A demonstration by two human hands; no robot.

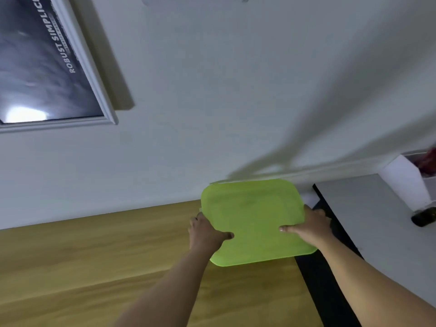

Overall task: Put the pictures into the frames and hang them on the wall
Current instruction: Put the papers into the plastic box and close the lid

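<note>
White wall (236,90) fills the view above the green tray (254,220); the wooden bench (94,267) runs below & left of it. One framed picture (42,67) already hangs up-left of the tray, well apart. You grip the tray's side edges, left hand (205,232) & right hand (311,227), thumbs on top, fingers curled round the rim. Prob. a fetch-or-clear step btwn hangings; no loose pictures or frames visible. Next move: keep it level. Far edge sits near the wall, dark gap just right; open room lies left.
</note>
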